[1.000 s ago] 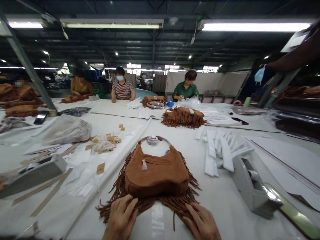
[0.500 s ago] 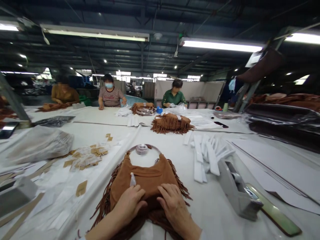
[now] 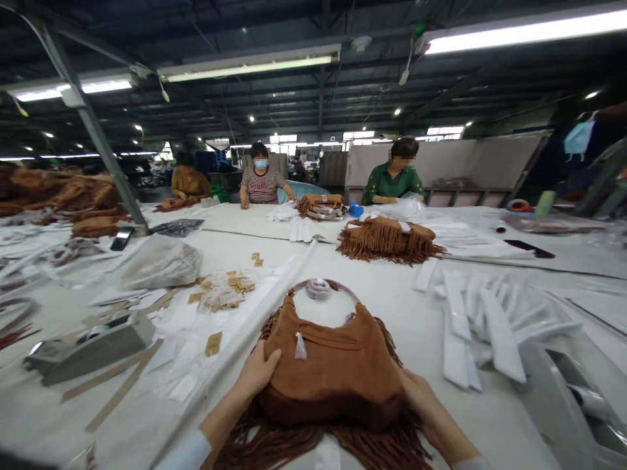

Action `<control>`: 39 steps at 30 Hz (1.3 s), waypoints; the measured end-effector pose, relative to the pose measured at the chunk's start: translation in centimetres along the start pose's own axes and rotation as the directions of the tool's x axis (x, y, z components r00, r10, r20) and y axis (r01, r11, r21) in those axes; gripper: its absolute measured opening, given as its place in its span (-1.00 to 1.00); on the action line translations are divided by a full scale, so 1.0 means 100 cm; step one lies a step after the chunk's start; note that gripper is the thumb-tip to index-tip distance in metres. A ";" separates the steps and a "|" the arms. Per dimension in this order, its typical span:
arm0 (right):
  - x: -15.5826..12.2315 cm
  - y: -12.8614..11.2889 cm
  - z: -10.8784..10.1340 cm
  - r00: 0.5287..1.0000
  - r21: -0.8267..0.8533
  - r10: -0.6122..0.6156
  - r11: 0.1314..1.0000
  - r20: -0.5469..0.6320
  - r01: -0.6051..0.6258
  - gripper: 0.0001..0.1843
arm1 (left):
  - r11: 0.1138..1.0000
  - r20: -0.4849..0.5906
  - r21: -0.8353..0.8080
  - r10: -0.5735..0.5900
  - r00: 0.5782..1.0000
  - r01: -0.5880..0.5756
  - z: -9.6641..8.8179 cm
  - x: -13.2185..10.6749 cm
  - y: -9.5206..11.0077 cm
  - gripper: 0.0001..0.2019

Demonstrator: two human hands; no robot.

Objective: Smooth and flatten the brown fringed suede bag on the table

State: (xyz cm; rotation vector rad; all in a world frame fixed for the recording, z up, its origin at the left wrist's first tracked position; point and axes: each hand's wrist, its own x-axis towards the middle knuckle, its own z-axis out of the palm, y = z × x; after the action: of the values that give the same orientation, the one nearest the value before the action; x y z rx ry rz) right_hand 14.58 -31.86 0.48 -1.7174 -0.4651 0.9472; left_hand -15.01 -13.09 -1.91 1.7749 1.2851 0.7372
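Observation:
A tan suede handbag (image 3: pixel 333 372) with long fringe (image 3: pixel 313 444) and a round handle (image 3: pixel 323 294) lies on the white-covered table (image 3: pixel 431 418) right in front of me. A silver zip pull (image 3: pixel 300 347) hangs on its front pocket. My left hand (image 3: pixel 255 373) cups the bag's left side, and my right hand (image 3: pixel 421 403) holds its right side. The fringe spreads out below the bag, and the lower edge of the picture cuts it off.
Left of the bag are a white rail (image 3: pixel 245 333), tan labels (image 3: pixel 225 290), a plastic bag (image 3: pixel 161 262) and a grey tape dispenser (image 3: pixel 93 346). White strips (image 3: pixel 480 326) and another dispenser (image 3: pixel 563 398) lie right. Several co-workers sit across the table near another fringed bag (image 3: pixel 386 239).
My hands have moved apart, from the top of the bag to its two sides. The bag now sits more upright and closer to me. My view has swung left.

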 end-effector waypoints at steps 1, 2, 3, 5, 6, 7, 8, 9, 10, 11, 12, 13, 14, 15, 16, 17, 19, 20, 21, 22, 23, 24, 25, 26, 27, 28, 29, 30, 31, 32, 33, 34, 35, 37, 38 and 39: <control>-0.002 0.001 -0.001 1.000 -0.030 0.009 0.999 -0.014 -0.010 -0.42 | 0.999 -0.044 0.044 0.030 0.999 -0.028 0.002 -0.004 0.009 -0.61; -0.004 0.003 -0.002 0.999 -0.060 0.033 0.998 -0.029 -0.035 -0.41 | 0.992 -0.100 0.101 0.081 0.992 -0.071 0.004 -0.008 0.022 -0.57; -0.007 0.004 -0.003 0.998 -0.079 0.048 0.996 -0.039 -0.051 -0.41 | 0.979 -0.134 0.156 0.149 0.980 -0.128 0.008 -0.012 0.039 -0.54; -0.014 0.004 -0.006 0.999 -0.082 0.017 0.996 -0.043 -0.021 -0.42 | 0.936 -0.076 0.216 0.301 0.950 -0.280 0.021 -0.019 0.081 -0.57; -0.017 0.004 -0.006 0.999 -0.068 -0.018 0.998 -0.042 0.015 -0.44 | 0.922 0.066 0.188 0.331 0.941 -0.338 0.032 -0.021 0.105 -0.59; -0.020 0.003 -0.007 0.997 -0.051 -0.057 0.997 -0.046 0.055 -0.47 | 0.915 0.224 0.165 0.328 0.918 -0.368 0.047 -0.024 0.127 -0.57; -0.024 0.002 -0.007 0.994 -0.036 -0.090 0.995 -0.056 0.088 -0.49 | 0.913 0.343 0.192 0.281 0.896 -0.360 0.064 -0.025 0.148 -0.52; -0.026 0.001 -0.007 0.991 -0.024 -0.111 0.994 -0.068 0.110 -0.52 | 0.908 0.428 0.241 0.218 0.877 -0.343 0.083 -0.026 0.165 -0.47; -0.029 0.001 -0.007 0.988 -0.011 -0.134 0.991 -0.071 0.134 -0.54 | 0.902 0.471 0.269 0.184 0.863 -0.339 0.102 -0.026 0.178 -0.45; -0.031 0.003 -0.007 0.983 0.003 -0.168 0.986 -0.069 0.168 -0.56 | 0.896 0.497 0.296 0.153 0.854 -0.332 0.120 -0.025 0.186 -0.46; -0.032 0.005 -0.007 0.977 0.016 -0.202 0.979 -0.064 0.204 -0.59 | 0.892 0.514 0.309 0.136 0.847 -0.330 0.135 -0.023 0.191 -0.50; -0.033 0.008 -0.007 0.971 0.026 -0.229 0.973 -0.061 0.231 -0.62 | 0.892 0.529 0.310 0.126 0.839 -0.330 0.148 -0.020 0.191 -0.57; -0.032 0.012 -0.007 0.968 0.033 -0.241 0.969 -0.063 0.243 -0.64 | 0.893 0.547 0.312 0.112 0.829 -0.326 0.158 -0.017 0.189 -0.67; -0.031 0.017 -0.007 0.970 0.035 -0.234 0.971 -0.072 0.237 -0.65 | 0.896 0.566 0.308 0.097 0.819 -0.319 0.164 -0.013 0.184 -0.76; -0.029 0.022 -0.006 0.974 0.033 -0.208 0.977 -0.087 0.211 -0.66 | 0.903 0.586 0.296 0.085 0.806 -0.311 0.168 -0.009 0.178 -0.84; -0.027 0.027 -0.006 0.981 0.030 -0.166 0.985 -0.103 0.170 -0.66 | 0.914 0.606 0.276 0.075 0.792 -0.298 0.170 -0.005 0.171 -0.88; -0.021 0.032 -0.004 0.990 0.016 -0.083 0.996 -0.115 0.086 -0.63 | 0.942 0.651 0.217 0.056 0.757 -0.256 0.170 0.001 0.156 -0.84; -0.017 0.032 -0.003 0.993 0.005 -0.047 0.999 -0.110 0.048 -0.60 | 0.957 0.671 0.181 0.050 0.740 -0.228 0.170 0.003 0.150 -0.80; -0.014 0.029 -0.002 0.995 -0.008 -0.016 1.000 -0.097 0.015 -0.58 | 0.970 0.689 0.143 0.046 0.723 -0.198 0.170 0.005 0.143 -0.76; -0.010 0.026 -0.001 0.997 -0.023 0.011 1.000 -0.079 -0.013 -0.57 | 0.980 0.705 0.103 0.048 0.708 -0.169 0.170 0.007 0.138 -0.73; -0.007 0.021 -0.001 0.998 -0.039 0.036 0.999 -0.058 -0.038 -0.57 | 0.988 0.718 0.062 0.055 0.694 -0.142 0.170 0.008 0.133 -0.70; -0.005 0.015 0.000 0.998 -0.053 0.057 0.997 -0.039 -0.059 -0.57 | 0.993 0.728 0.021 0.066 0.682 -0.119 0.171 0.009 0.129 -0.68; -0.003 0.008 0.001 0.997 -0.069 0.077 0.995 -0.023 -0.078 -0.58 | 0.995 0.738 -0.016 0.077 0.670 -0.097 0.172 0.010 0.125 -0.66; -0.001 0.002 0.002 0.995 -0.086 0.095 0.992 -0.009 -0.096 -0.58 | 0.996 0.748 -0.050 0.088 0.658 -0.076 0.173 0.011 0.122 -0.64; 0.000 -0.004 0.002 0.994 -0.105 0.110 0.988 0.003 -0.109 -0.59 | 0.995 0.757 -0.079 0.096 0.647 -0.056 0.174 0.011 0.120 -0.62; 0.001 -0.009 0.003 0.993 -0.125 0.119 0.985 0.013 -0.116 -0.60 | 0.994 0.763 -0.103 0.102 0.638 -0.037 0.175 0.012 0.118 -0.59; 0.002 -0.013 0.004 0.992 -0.146 0.121 0.982 0.022 -0.116 -0.62 | 0.992 0.768 -0.123 0.107 0.631 -0.019 0.175 0.013 0.117 -0.57; 0.003 -0.016 0.005 0.993 -0.169 0.117 0.979 0.029 -0.110 -0.63 | 0.990 0.772 -0.140 0.110 0.626 -0.002 0.176 0.014 0.115 -0.54; 0.004 -0.019 0.006 0.994 -0.193 0.107 0.976 0.032 -0.099 -0.64 | 0.988 0.774 -0.154 0.114 0.623 0.011 0.177 0.015 0.113 -0.53; 0.005 -0.020 0.006 0.995 -0.219 0.092 0.972 0.029 -0.083 -0.64 | 0.986 0.775 -0.167 0.118 0.621 0.021 0.179 0.015 0.111 -0.51; 0.007 -0.022 0.007 0.997 -0.247 0.074 0.967 0.020 -0.066 -0.64 | 0.984 0.775 -0.177 0.122 0.620 0.028 0.180 0.016 0.110 -0.50; 0.009 -0.022 0.007 0.999 -0.278 0.054 0.959 0.004 -0.050 -0.62 | 0.982 0.775 -0.186 0.126 0.619 0.033 0.182 0.017 0.108 -0.50; 0.012 -0.023 0.007 0.999 -0.310 0.033 0.950 -0.016 -0.036 -0.61 | 0.981 0.775 -0.191 0.129 0.618 0.035 0.183 0.017 0.106 -0.49; 0.016 -0.022 0.008 0.998 -0.374 -0.007 0.927 -0.061 -0.016 -0.58 | 0.980 0.778 -0.196 0.132 0.615 0.037 0.187 0.017 0.103 -0.48; 0.018 -0.022 0.008 0.996 -0.404 -0.025 0.915 -0.081 -0.011 -0.57 | 0.980 0.779 -0.196 0.134 0.613 0.035 0.189 0.017 0.102 -0.47; 0.020 -0.021 0.009 0.994 -0.430 -0.041 0.903 -0.099 -0.006 -0.57 | 0.980 0.780 -0.196 0.136 0.611 0.031 0.190 0.017 0.101 -0.46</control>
State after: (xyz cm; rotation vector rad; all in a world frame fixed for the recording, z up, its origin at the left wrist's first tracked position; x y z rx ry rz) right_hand 15.35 -29.13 1.60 -2.1462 -0.6544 0.7710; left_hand 5.94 -18.21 -2.74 1.6689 0.5201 0.0262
